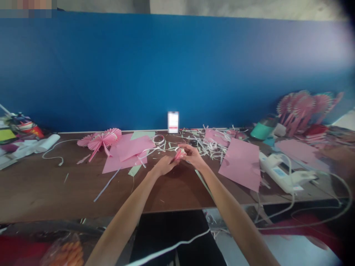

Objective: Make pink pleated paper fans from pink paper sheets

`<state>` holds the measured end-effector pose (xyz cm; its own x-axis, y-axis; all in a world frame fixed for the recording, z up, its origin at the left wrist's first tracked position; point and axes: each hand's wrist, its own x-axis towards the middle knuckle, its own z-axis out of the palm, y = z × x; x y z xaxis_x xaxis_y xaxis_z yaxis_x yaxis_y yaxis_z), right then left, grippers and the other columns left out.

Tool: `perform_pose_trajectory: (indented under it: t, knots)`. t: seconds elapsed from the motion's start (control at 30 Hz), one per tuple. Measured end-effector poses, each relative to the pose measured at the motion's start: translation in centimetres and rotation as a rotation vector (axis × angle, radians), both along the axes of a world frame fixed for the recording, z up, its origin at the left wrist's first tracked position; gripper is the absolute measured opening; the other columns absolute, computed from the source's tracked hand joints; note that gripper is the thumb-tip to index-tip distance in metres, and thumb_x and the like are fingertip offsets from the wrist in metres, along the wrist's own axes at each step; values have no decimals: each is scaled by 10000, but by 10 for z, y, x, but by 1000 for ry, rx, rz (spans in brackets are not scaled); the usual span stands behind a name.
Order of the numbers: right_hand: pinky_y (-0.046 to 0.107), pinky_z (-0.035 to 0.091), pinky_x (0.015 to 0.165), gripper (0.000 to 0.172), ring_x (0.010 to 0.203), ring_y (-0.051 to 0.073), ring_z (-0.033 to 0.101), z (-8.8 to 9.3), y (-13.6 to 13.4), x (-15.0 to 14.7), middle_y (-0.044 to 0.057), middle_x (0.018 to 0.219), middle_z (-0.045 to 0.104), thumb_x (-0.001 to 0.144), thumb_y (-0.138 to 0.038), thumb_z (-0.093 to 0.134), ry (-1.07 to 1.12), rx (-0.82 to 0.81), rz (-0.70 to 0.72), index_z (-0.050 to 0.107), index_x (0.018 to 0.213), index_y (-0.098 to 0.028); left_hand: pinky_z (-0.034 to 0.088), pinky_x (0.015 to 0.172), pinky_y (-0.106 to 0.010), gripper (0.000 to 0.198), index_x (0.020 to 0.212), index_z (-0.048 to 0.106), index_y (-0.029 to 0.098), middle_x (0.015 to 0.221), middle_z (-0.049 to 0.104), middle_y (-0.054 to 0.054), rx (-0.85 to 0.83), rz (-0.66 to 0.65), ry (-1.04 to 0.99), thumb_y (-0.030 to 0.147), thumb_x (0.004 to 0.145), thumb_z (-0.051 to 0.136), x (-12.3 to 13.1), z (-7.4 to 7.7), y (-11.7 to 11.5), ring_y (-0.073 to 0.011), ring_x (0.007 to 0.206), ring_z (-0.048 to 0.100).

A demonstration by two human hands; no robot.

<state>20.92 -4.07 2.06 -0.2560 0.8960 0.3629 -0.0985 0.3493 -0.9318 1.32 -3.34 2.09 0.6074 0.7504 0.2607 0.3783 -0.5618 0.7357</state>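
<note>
My left hand (165, 165) and my right hand (193, 156) meet above the middle of the brown table. Between them is a small pink folded paper (178, 154) with whitish edges. The fingers of both hands are closed around it, and they hide part of it. Left of my hands, pink paper sheets (135, 149) overlap on the tabletop, with pleated pink paper fans (103, 142) beside them. A roll of tape (159, 139) lies just beyond my left hand. White paper strips (210, 146) are heaped past my right hand, near another pink sheet (240, 162).
A phone (173, 122) stands against the blue partition (155, 70). On the right are a white power strip (279, 173) with cables, a teal container (261, 128) and several finished fans (303, 105). White rolled paper (48, 143) lies at the left. Loose strips litter the table (83, 195).
</note>
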Motion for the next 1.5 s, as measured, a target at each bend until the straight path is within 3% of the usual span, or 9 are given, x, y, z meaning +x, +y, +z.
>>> perform_pose_trajectory:
  t: [0.17, 0.27, 0.57, 0.73, 0.87, 1.03, 1.2, 1.33, 1.5]
  knots:
    - [307, 509, 691, 380, 748, 176, 614, -9, 6, -6, 41, 831, 677, 655, -413, 773, -33, 78, -270, 659, 939, -186, 384, 696, -274, 208, 903, 564, 185, 827, 639, -45, 44, 67, -63, 375, 906, 479, 8, 4, -3, -192, 732, 563]
    - [315, 508, 704, 307, 762, 186, 616, -10, 7, -9, 44, 833, 670, 680, -400, 751, -52, 108, -336, 642, 875, -190, 383, 698, -276, 143, 885, 555, 191, 811, 638, -45, 62, 97, -22, 288, 909, 453, 10, 1, -1, -195, 733, 571]
    - [314, 493, 743, 426, 826, 187, 611, -2, 6, 1, 45, 948, 676, 721, -388, 722, -315, 163, -183, 651, 1103, -211, 401, 764, -300, 187, 892, 636, 208, 800, 657, -67, 211, 240, 155, 125, 812, 489, 4, -3, 4, -240, 812, 609]
    - [289, 466, 675, 188, 690, 155, 582, -7, 8, 3, 21, 802, 683, 789, -366, 649, -390, 225, -327, 701, 861, -201, 414, 839, -343, 212, 986, 639, 201, 904, 669, -92, 230, 243, 180, 177, 852, 477, 7, -1, 0, -263, 887, 612]
    - [276, 459, 647, 187, 658, 151, 579, -16, 10, 0, 15, 752, 677, 782, -371, 663, -410, 241, -374, 699, 843, -198, 421, 895, -342, 231, 1072, 607, 194, 1058, 660, -95, 210, 117, 71, 257, 896, 471, 7, -1, 1, -245, 977, 601]
    - [264, 469, 662, 179, 663, 147, 597, -18, 10, -3, 10, 739, 678, 793, -353, 654, -461, 292, -400, 708, 862, -197, 462, 816, -307, 278, 1101, 595, 184, 1009, 687, -82, 156, 140, 95, 160, 895, 410, 7, -7, 7, -215, 908, 632]
    - [288, 501, 757, 254, 835, 184, 651, -11, 6, -3, 45, 955, 711, 840, -373, 616, -498, 355, -328, 687, 1024, -212, 465, 781, -298, 343, 1087, 604, 168, 931, 698, -88, 291, 244, 171, 54, 832, 406, 6, -12, 9, -219, 866, 645]
    - [352, 494, 869, 368, 977, 224, 648, -11, 5, 1, 68, 1081, 697, 882, -347, 581, -651, 416, -334, 592, 1236, -244, 467, 736, -283, 309, 1075, 613, 178, 890, 700, -87, 321, 237, 227, 85, 857, 414, 2, -14, 10, -220, 823, 655]
    - [363, 481, 910, 302, 1050, 235, 626, -8, 4, 7, 75, 1142, 676, 883, -366, 595, -758, 482, -287, 636, 1154, -240, 469, 721, -279, 298, 1068, 632, 182, 859, 701, -91, 320, 247, 334, 104, 862, 431, 0, -12, 11, -229, 800, 661]
